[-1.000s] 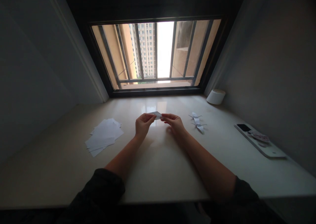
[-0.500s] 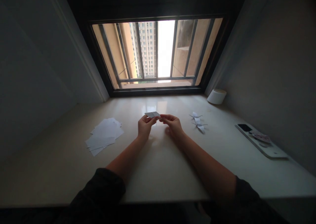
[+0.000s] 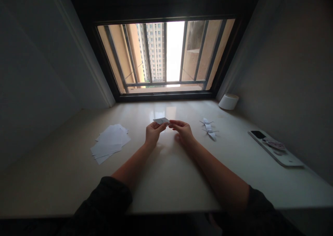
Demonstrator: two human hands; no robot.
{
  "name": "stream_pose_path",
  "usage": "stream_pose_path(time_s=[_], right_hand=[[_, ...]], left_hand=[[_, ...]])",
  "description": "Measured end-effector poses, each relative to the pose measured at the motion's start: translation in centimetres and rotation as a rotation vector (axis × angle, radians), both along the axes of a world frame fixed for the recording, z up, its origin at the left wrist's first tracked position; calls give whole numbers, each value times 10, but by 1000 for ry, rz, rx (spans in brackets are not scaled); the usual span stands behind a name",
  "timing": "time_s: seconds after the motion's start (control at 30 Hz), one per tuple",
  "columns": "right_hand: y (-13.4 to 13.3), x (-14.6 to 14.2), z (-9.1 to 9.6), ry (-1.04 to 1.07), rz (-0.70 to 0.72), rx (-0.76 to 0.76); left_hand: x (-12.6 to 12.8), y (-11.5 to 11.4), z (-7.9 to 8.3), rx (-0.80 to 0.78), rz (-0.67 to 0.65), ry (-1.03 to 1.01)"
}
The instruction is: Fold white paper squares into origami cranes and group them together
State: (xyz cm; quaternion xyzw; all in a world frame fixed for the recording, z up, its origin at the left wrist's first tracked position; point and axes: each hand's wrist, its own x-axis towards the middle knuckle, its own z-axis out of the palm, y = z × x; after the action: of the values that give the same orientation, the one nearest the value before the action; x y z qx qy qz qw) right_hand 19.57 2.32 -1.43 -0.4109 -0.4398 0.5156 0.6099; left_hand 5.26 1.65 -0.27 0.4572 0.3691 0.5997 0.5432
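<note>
A small folded piece of paper (image 3: 161, 120), greyish against the window light, is held up between my two hands above the white sill. My left hand (image 3: 153, 132) pinches its left and lower part, thumb on the near side. At its right corner, the fingertips of my right hand (image 3: 182, 128) are closed on the paper. To the right lie folded white paper cranes (image 3: 208, 128), close together. A loose pile of white paper sheets (image 3: 110, 142) lies to the left of my left hand.
A white roll-like object (image 3: 229, 101) stands in the back right corner. Along the right wall lies a phone (image 3: 275, 149) in a light case with a picture on it. A dark-framed barred window (image 3: 166, 96) closes off the back of the sill (image 3: 166, 180).
Both hands and the folded paper have shifted very slightly to the right. Everything else looks the same.
</note>
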Motion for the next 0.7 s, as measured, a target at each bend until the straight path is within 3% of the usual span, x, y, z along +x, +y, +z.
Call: stream_pose_path(time_s=[0.7], right_hand=[[4, 6, 0, 0, 31, -15]], left_hand=[[0, 2, 5, -50, -29, -29]])
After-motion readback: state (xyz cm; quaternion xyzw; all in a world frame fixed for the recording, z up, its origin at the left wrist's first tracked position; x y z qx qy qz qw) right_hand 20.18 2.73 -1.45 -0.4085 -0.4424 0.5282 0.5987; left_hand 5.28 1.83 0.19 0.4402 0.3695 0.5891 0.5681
